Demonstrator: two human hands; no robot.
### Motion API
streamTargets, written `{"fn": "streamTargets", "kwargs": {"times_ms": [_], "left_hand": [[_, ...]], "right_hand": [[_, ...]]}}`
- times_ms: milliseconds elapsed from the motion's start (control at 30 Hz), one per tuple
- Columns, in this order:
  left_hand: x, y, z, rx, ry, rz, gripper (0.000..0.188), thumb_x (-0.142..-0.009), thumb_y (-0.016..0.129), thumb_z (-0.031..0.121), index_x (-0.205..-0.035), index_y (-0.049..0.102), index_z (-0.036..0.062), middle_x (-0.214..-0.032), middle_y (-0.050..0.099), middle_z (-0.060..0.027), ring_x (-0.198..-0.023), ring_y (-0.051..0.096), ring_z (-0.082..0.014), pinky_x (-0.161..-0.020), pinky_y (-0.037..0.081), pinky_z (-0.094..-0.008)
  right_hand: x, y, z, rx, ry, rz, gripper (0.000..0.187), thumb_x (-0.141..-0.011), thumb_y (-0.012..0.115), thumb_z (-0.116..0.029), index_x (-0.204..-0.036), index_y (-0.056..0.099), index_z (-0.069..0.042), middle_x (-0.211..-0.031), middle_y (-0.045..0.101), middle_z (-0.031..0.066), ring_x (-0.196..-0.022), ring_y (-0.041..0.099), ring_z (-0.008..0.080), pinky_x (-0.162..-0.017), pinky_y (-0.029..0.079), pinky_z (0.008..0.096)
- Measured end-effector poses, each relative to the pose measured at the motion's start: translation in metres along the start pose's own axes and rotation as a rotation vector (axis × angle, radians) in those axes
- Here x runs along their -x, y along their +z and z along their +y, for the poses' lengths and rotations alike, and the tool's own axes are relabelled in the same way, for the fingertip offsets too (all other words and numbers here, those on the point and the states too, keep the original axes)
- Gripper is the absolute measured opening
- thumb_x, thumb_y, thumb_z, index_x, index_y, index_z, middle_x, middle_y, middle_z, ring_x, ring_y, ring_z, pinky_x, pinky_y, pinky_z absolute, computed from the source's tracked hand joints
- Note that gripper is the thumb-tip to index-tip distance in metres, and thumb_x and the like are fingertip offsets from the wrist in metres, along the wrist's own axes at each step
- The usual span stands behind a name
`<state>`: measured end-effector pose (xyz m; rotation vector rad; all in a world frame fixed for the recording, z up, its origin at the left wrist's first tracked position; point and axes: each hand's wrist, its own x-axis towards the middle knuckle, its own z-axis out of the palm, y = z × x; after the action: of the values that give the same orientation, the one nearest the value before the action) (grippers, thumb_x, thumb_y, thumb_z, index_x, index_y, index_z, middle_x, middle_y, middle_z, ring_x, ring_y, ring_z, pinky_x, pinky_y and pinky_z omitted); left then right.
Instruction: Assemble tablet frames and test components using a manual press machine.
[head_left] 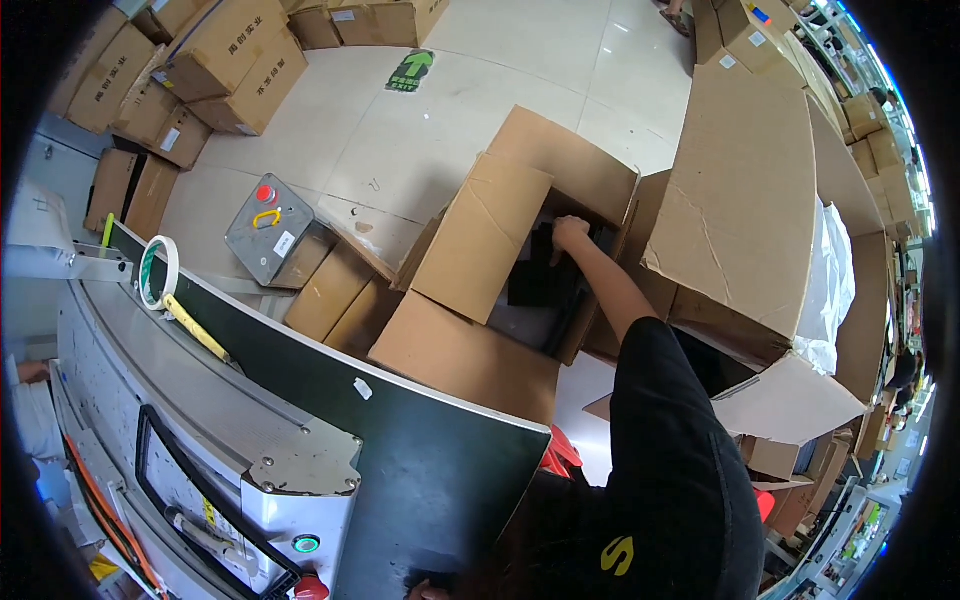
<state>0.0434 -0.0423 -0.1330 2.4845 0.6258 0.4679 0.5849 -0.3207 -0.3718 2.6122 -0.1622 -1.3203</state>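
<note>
My right hand (571, 236) reaches down into an open cardboard box (455, 350) on the floor beside the bench. Its fingers are closed on the edge of a black flat piece (541, 246), whose exact kind I cannot make out. Below it in the box lies more dark material (535, 285), in shadow. Only a small part of my left hand (430, 592) shows, low at the bottom edge by the dark green bench top (430, 480). Its fingers are mostly cut off by the edge of the picture.
A grey metal can with a red cap (280, 230) stands left of the box. On the bench's machine rest a tape roll (158, 272) and a yellow-handled tool (195, 328). A larger carton (745, 200) holding white plastic stands at right. Stacked cartons (225, 60) fill the far left.
</note>
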Motion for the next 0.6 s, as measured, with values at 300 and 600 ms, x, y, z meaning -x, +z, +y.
{"fn": "streamTargets", "kwargs": {"times_ms": [300, 600], "left_hand": [[-0.004, 0.007, 0.005, -0.116, -0.038, 0.071, 0.021, -0.089, 0.049, 0.020, -0.078, 0.058, 0.0040, -0.060, 0.050, -0.0140, -0.050, 0.047, -0.0282, -0.046, 0.039, -0.0356], [-0.010, -0.007, 0.025, -0.223, -0.092, 0.132, 0.032, -0.091, 0.048, 0.025, -0.069, 0.060, 0.0040, -0.059, 0.048, -0.0124, -0.049, 0.044, -0.0263, -0.046, 0.037, -0.0345]], "right_hand": [[-0.016, -0.010, -0.024, 0.110, -0.099, -0.091, 0.053, -0.077, 0.069, -0.030, -0.123, 0.053, -0.008, -0.124, 0.052, 0.0104, -0.114, 0.049, 0.0264, -0.087, 0.043, 0.0393], [0.010, -0.003, -0.016, -0.013, -0.205, -0.162, 0.092, -0.045, 0.087, -0.046, -0.119, 0.053, -0.003, -0.117, 0.058, 0.0151, -0.107, 0.057, 0.0286, -0.083, 0.050, 0.0410]]}}
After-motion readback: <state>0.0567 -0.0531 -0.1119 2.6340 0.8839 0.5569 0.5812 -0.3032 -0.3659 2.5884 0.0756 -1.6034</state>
